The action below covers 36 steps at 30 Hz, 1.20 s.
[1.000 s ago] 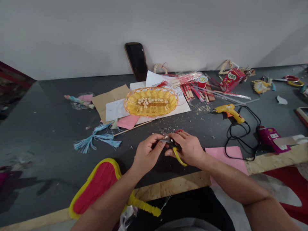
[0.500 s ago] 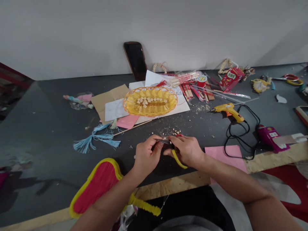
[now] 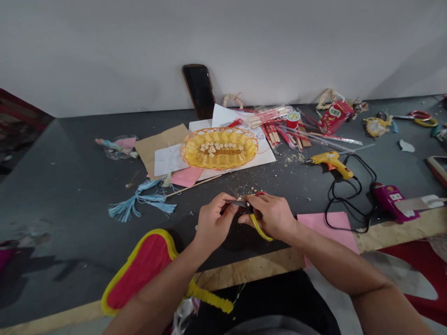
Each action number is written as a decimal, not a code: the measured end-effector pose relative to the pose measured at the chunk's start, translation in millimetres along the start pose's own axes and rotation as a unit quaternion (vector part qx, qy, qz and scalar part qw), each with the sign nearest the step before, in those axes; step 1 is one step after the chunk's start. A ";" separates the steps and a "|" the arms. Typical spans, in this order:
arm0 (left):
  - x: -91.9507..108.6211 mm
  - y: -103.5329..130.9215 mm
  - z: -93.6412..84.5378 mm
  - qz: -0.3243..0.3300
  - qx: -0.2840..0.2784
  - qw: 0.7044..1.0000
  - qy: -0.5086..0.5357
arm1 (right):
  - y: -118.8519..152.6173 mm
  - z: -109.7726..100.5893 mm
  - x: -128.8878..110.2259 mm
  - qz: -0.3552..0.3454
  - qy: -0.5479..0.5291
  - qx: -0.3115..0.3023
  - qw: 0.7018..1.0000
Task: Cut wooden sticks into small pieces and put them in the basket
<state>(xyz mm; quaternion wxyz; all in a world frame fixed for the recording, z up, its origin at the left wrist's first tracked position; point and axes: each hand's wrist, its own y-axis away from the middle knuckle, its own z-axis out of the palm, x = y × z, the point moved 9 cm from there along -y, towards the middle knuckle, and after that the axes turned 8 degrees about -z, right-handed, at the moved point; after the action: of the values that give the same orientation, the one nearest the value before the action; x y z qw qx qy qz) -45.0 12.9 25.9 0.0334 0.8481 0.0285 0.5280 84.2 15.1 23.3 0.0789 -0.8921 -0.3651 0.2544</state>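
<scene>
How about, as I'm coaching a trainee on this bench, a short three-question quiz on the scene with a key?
1. What does the right hand hold?
2. True or false: the phone lies flat inside the basket.
3. The glue gun is mainly which colour? A) blue B) red C) yellow

Key:
1. Scissors.
2. False: the phone leans against the wall, beyond the basket.
3. C.
</scene>
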 end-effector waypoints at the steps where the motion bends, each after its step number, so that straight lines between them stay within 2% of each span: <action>1: -0.6 0.0 0.8 -0.001 -0.006 1.000 0.007 | -0.3 -1.2 -1.4 -0.004 0.001 0.004 1.000; 7: -1.6 -1.0 6.9 -0.009 -0.043 0.999 0.032 | 0.0 -0.3 -6.8 -0.021 0.008 0.009 1.000; 13: 0.3 1.3 3.4 -0.005 -0.014 1.000 0.001 | 4.2 5.0 -8.1 -0.021 0.024 -0.015 0.999; 18: 2.7 2.6 0.2 0.001 -0.002 1.000 0.000 | 2.0 2.4 -8.5 -0.026 0.025 -0.005 0.999; 25: -4.2 0.5 7.2 -0.020 -0.044 0.998 0.041 | -1.5 1.0 -7.0 -0.024 0.007 0.005 1.000; 30: -3.3 0.1 8.2 -0.012 -0.058 0.997 0.041 | 2.8 4.1 -7.7 -0.022 -0.007 -0.004 1.000; 36: -0.6 0.1 3.0 -0.010 -0.027 0.999 0.026 | 1.8 1.9 -7.4 -0.020 -0.010 -0.009 1.000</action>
<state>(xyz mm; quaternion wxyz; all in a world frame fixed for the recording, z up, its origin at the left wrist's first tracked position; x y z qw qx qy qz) -42.6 12.6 24.0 0.0607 0.8327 0.0237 0.5499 79.9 8.6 24.0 0.0725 -0.8824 -0.3863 0.2588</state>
